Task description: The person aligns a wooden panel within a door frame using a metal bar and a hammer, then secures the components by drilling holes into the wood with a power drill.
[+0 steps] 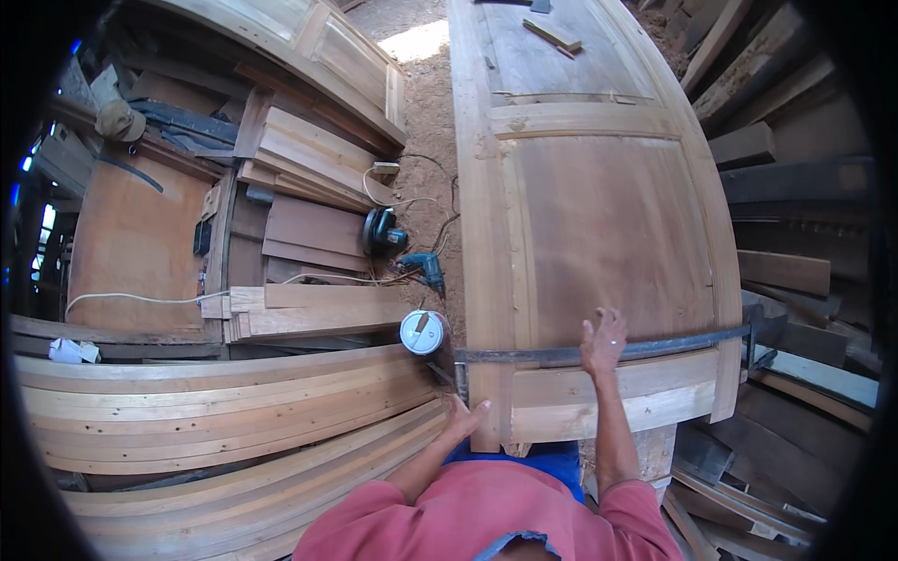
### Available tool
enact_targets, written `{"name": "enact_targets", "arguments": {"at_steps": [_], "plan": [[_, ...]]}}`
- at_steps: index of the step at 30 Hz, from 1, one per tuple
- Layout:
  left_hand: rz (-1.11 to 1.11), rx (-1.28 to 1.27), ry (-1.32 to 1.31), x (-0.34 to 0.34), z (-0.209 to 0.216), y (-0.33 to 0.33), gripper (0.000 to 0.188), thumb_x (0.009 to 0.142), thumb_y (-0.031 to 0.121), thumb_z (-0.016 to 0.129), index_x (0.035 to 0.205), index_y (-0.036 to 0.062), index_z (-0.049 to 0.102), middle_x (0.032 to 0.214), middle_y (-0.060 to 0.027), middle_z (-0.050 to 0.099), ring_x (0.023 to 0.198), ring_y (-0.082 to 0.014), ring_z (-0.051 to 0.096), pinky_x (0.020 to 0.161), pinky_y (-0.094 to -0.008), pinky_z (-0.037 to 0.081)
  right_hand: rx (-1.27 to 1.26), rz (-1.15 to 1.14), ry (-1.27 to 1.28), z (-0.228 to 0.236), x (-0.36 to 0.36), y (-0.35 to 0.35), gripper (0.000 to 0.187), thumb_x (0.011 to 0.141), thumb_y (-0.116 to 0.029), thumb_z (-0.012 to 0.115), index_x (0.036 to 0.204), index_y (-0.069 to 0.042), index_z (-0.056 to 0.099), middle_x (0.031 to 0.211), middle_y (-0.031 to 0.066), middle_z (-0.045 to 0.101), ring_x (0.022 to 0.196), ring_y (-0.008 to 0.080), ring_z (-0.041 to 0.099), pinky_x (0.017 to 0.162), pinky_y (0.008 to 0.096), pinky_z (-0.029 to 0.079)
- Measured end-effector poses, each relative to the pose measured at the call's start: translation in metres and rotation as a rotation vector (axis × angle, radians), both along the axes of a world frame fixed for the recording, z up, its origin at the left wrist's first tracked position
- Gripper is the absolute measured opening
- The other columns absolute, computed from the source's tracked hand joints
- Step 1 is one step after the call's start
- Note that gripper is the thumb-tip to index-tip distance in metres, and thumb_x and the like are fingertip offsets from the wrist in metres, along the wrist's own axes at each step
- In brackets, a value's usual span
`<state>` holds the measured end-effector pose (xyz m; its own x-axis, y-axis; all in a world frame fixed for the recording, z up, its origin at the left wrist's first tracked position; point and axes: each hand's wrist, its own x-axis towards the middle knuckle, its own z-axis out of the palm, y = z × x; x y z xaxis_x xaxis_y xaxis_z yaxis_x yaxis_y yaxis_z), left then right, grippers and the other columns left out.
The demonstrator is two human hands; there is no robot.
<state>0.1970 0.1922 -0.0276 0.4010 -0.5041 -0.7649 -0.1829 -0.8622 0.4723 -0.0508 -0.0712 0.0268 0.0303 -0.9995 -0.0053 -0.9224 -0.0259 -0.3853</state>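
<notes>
A panelled wooden door [608,224] lies flat before me, its near end close to my body. Across that end runs a long dark metal bar clamp [673,348], its jaws at the door's two long edges. My right hand [604,344] rests over the bar with its fingers stretched forward and apart. At the near left corner, just below the clamp's left jaw [460,381], my left hand [465,419] grips the door's edge, thumb laid on the top face. Its other fingers are mostly hidden.
Left of the door stand a white round container [424,332], a teal drill [426,269] and a teal power tool [383,232] with cords. Long stacked boards [224,402] fill the lower left. Loose timber [784,271] crowds the right. Wood pieces [552,37] lie on the door's far end.
</notes>
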Motion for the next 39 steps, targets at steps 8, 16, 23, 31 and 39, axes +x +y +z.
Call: {"name": "enact_targets", "arguments": {"at_steps": [8,16,23,31,39], "plan": [[-0.283,-0.154,0.347,0.066,-0.003,-0.011,0.059,0.089,0.043,0.073,0.114,-0.0092,0.061,0.102,-0.0196,0.070,0.090,-0.0233,0.067,0.077,-0.0383,0.054,0.015,-0.254,0.100,-0.017,0.077,0.034,0.040,0.090,-0.025,0.070,0.126,-0.012,0.057,0.143,0.0119,0.045,0.130,0.0369,0.041,0.109,0.0495,0.035],[-0.350,-0.076,0.482,0.089,0.005,-0.026,0.038,0.093,0.032,0.071,0.098,-0.0057,0.067,0.082,-0.0120,0.071,0.071,-0.0175,0.066,0.064,-0.0361,0.053,0.100,-0.281,0.067,-0.012,0.087,0.032,0.037,0.090,-0.026,0.069,0.122,-0.015,0.056,0.141,0.0089,0.044,0.130,0.0359,0.040,0.108,0.0498,0.035],[-0.497,0.077,0.341,0.093,0.017,-0.038,0.040,0.093,0.033,0.073,0.113,-0.0017,0.067,0.085,-0.0096,0.071,0.073,-0.0200,0.065,0.064,-0.0349,0.051,0.124,-0.266,0.008,-0.006,0.083,0.029,0.040,0.089,-0.028,0.070,0.124,-0.015,0.055,0.142,0.0103,0.043,0.132,0.0359,0.039,0.108,0.0522,0.036],[-0.151,-0.186,0.104,0.160,0.015,-0.102,0.053,0.093,0.027,0.070,0.135,0.0010,0.052,0.111,-0.0132,0.067,0.085,-0.0223,0.068,0.074,-0.0366,0.056,0.171,-0.209,-0.133,0.005,0.052,0.024,0.034,0.088,-0.029,0.071,0.119,-0.019,0.060,0.134,0.0100,0.049,0.128,0.0345,0.046,0.104,0.0512,0.040],[-0.772,-0.639,-0.612,0.131,0.063,-0.264,0.070,0.086,0.032,0.071,0.140,-0.0029,0.044,0.149,-0.0308,0.041,0.141,-0.0443,0.036,0.117,-0.0500,0.030,0.119,-0.345,-0.187,-0.007,0.054,0.016,0.022,0.087,-0.030,0.070,0.106,-0.019,0.066,0.120,0.0103,0.058,0.118,0.0315,0.054,0.098,0.0486,0.043]]}}
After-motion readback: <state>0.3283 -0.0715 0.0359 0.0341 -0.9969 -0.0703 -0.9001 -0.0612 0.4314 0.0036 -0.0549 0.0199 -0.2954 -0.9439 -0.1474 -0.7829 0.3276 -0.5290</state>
